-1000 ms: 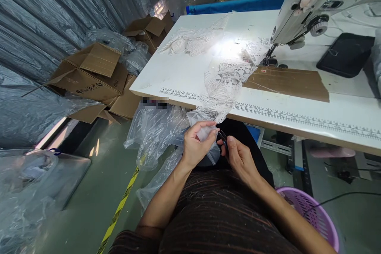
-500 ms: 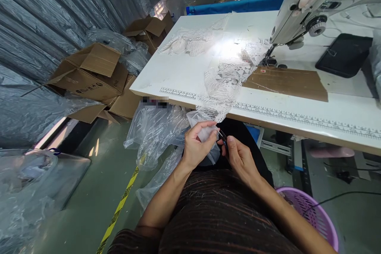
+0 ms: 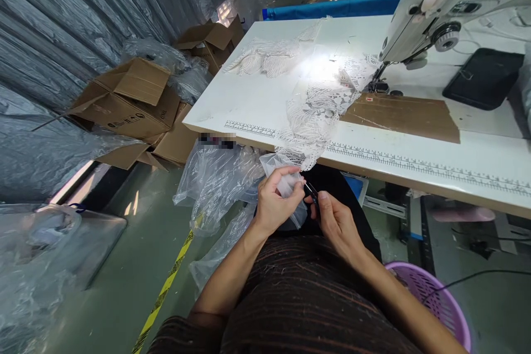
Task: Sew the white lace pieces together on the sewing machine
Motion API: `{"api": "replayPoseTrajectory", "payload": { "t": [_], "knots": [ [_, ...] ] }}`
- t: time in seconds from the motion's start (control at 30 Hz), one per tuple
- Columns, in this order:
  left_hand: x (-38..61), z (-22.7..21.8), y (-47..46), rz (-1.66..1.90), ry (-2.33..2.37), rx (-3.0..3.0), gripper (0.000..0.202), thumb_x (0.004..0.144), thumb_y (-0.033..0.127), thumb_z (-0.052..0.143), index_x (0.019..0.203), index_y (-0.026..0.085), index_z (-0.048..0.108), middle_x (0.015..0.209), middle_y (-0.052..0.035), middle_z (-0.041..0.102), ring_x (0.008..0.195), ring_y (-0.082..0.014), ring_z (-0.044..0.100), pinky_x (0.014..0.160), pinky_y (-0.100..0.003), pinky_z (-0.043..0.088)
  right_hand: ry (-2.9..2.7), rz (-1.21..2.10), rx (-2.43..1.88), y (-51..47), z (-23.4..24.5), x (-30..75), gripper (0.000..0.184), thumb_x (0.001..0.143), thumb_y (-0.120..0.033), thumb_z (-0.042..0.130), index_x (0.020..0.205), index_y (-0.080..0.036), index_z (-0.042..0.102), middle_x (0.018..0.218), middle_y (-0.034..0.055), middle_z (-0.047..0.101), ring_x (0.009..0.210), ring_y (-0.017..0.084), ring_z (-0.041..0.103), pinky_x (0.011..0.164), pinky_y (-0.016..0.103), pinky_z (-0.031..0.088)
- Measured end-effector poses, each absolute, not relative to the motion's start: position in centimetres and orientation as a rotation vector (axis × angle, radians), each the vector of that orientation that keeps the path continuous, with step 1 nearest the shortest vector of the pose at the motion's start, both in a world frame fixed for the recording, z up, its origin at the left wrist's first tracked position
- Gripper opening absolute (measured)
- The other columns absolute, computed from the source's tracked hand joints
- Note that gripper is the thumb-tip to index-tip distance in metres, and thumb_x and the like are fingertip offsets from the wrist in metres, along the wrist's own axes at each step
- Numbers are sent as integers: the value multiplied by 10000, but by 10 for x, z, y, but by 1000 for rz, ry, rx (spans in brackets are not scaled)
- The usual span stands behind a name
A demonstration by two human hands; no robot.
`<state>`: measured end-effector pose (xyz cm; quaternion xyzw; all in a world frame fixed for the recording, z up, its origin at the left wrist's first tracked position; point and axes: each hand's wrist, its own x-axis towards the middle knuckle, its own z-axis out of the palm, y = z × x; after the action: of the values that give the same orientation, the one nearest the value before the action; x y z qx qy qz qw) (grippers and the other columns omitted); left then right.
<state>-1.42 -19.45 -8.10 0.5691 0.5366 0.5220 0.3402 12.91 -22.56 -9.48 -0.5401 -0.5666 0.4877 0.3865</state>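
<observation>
My left hand [image 3: 277, 199] is closed on the edge of some thin white fabric [image 3: 286, 182], just below the front edge of the sewing table. From there white lace [image 3: 313, 116] runs up over the table edge to the presser foot of the sewing machine [image 3: 379, 80]. In my right hand [image 3: 335, 218] is a pair of small dark thread snips [image 3: 312, 191], with the fingers wrapped round them. Their tip points up and left and meets the fabric edge by my left fingertips. What lies exactly between the blades is too small to tell.
A second heap of lace [image 3: 269, 58] lies farther back on the white table [image 3: 224, 97]. Brown cardboard [image 3: 410, 116] and a black pad [image 3: 483, 78] lie by the machine. Clear plastic bags [image 3: 219, 188] hang at the left, near open cartons [image 3: 133, 102]. A purple basket [image 3: 448, 310] stands lower right.
The hands stay nearly in place. My right hand and the snips have shifted slightly, and the left fingers have moved a little on the fabric.
</observation>
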Motion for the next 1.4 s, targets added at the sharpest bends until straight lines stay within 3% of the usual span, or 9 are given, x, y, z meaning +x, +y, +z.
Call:
{"api": "replayPoseTrajectory", "payload": {
  "t": [0.13, 0.5, 0.9, 1.4],
  "knots": [
    [-14, -80, -195, 1344, 1391, 1479, 274, 798, 210, 685, 1071, 203, 668, 922, -33, 746, 821, -190, 736, 793, -287, 594, -1464, 1220, -1368, -225, -95, 128, 537, 983, -558, 302, 639, -205, 514, 627, 10, 551, 582, 137, 486, 563, 258, 392],
    [-17, -82, -196, 1311, 1392, 1545, 279, 815, 228, 689, 1093, 213, 669, 926, -34, 747, 830, -189, 730, 772, -278, 586, -1427, 1237, -1386, -225, -96, 128, 543, 984, -559, 297, 643, -200, 519, 624, 5, 545, 558, 126, 464, 550, 257, 374],
    [-16, -81, -198, 1383, 1387, 1656, 281, 825, 202, 684, 1106, 203, 657, 968, -31, 738, 830, -158, 725, 784, -247, 586, -1272, 1419, -1365, -224, -91, 128, 558, 966, -596, 326, 813, -161, 640, 604, -7, 508, 508, 108, 426, 443, 242, 289],
    [-16, -83, -197, 1422, 1335, 1644, 287, 833, 210, 688, 1115, 190, 636, 989, -44, 740, 836, -162, 734, 807, -265, 599, -1253, 1404, -1357, -226, -94, 128, 543, 974, -577, 329, 820, -160, 641, 595, -8, 503, 507, 102, 405, 439, 237, 268]
  ]
}}
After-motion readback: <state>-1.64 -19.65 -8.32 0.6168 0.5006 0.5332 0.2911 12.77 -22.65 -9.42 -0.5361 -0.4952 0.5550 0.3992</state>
